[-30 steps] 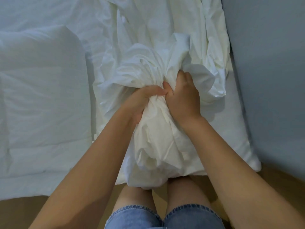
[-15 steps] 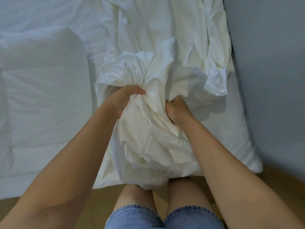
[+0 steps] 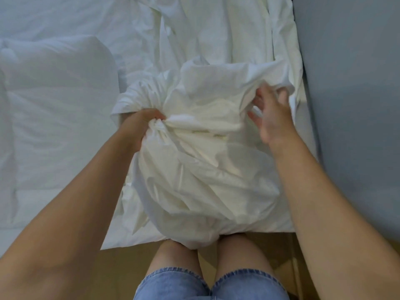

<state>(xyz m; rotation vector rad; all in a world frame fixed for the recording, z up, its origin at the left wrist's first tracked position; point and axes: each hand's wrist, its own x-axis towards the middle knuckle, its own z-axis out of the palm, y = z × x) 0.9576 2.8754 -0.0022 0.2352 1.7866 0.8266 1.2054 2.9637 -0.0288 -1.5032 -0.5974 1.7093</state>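
Pillowcase bundle [image 3: 201, 169] on bed [image 3: 65, 18] edge, against my knees [image 3: 233, 252]. Pillow [image 3: 56, 109] left of it, wall [image 3: 357, 83] right. My left hand [image 3: 138, 126] on bundle's left side, right hand [image 3: 270, 118] at its right.

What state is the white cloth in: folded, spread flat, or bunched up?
Bunched up: the left hand grips a gathered wad of the cloth, and deep creases run across it.

Left hand [image 3: 140, 124]: bare, fingers curled tight, clenching a bunch of crumpled white cloth [image 3: 205, 169].
Right hand [image 3: 271, 118]: bare, fingers spread, palm down, motion-blurred.
Forearms: both bare, stretched forward, well apart.
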